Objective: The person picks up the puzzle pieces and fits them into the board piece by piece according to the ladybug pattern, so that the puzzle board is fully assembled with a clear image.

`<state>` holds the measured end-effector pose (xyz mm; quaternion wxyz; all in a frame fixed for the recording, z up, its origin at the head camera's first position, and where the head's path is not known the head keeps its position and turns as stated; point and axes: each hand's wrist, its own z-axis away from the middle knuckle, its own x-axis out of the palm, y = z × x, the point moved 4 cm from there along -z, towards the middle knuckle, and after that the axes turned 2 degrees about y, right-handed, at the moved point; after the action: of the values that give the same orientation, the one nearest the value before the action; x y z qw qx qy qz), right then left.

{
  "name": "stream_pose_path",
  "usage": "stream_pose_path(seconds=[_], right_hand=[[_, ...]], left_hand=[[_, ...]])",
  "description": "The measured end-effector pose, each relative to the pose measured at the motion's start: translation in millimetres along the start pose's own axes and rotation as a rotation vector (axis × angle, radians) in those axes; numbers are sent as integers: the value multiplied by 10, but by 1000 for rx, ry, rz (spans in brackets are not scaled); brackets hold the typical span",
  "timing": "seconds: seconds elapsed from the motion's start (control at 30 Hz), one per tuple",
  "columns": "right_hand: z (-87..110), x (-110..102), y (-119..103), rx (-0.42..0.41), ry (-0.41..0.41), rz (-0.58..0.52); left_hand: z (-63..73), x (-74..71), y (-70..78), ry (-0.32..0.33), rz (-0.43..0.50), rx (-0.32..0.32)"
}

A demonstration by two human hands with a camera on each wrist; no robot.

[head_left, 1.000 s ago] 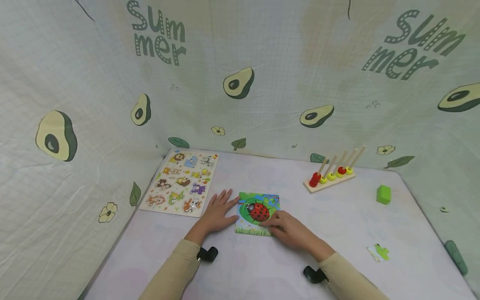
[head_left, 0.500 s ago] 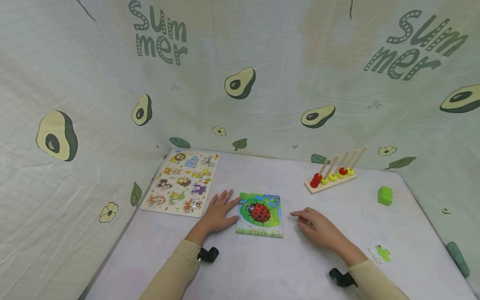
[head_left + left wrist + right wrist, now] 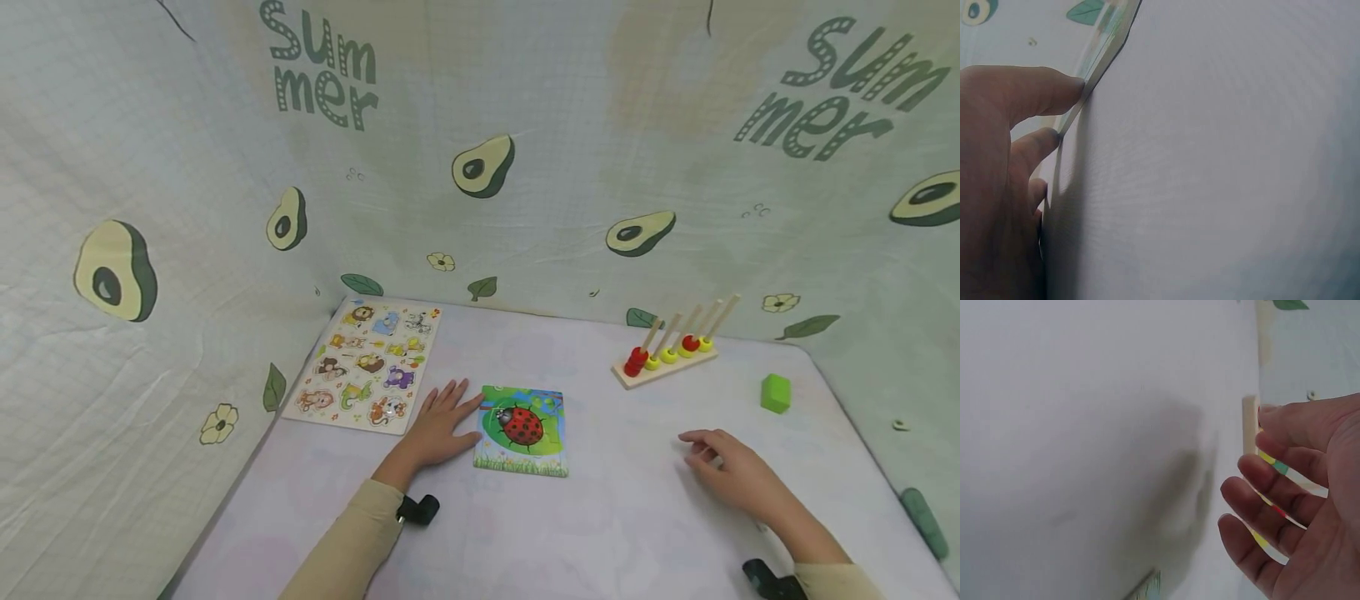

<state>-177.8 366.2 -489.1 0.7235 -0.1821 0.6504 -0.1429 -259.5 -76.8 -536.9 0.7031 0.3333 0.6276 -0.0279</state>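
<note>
A square ladybug jigsaw puzzle lies flat near the middle of the table. My left hand rests beside its left edge with fingers spread, index fingertip and thumb touching that edge. In the left wrist view, the thumb and fingers meet a thin board edge. Off to the right, my right hand hovers over the table, fingers loosely bent and holding nothing. The loose green-and-white puzzle piece there is mostly hidden by the right hand and forearm. A bit of printed edge shows low in the right wrist view.
A wooden animal peg puzzle lies at the back left. At the back right stands a peg stacker with red and yellow beads. A green block sits beyond the right hand. Printed cloth walls border the table.
My right hand has let go of the ladybug puzzle's right side and moved far right, over the loose puzzle piece. The left hand has stayed in place.
</note>
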Motion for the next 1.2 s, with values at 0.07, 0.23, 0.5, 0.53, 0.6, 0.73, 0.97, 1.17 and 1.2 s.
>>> stream_pose_path(seconds=[0.07, 0.23, 0.5, 0.53, 0.6, 0.73, 0.97, 1.17, 1.2], right_hand=[[34, -70, 127, 57, -20, 15], [144, -198, 388, 125, -62, 30], [292, -213, 658, 244, -125, 42], [305, -203, 691, 269, -137, 42], [326, -183, 752, 320, -159, 36], [377, -155, 855, 358, -189, 26], [477, -110, 974, 445, -201, 31], [546, -75, 1015, 502, -200, 19], [548, -75, 1014, 495, -199, 17]], left_hand=[[-5, 7, 0, 2, -5, 0], [-14, 26, -6, 6, -23, -4], [-17, 31, -18, 10, -22, -7], [-16, 31, -19, 11, -22, -6], [-14, 32, -22, 11, -25, -7], [-14, 31, -24, 8, -23, -7], [-26, 49, -37, -8, -27, -20], [-22, 50, -29, 1, -34, -23], [-20, 49, -28, 3, -32, -23]])
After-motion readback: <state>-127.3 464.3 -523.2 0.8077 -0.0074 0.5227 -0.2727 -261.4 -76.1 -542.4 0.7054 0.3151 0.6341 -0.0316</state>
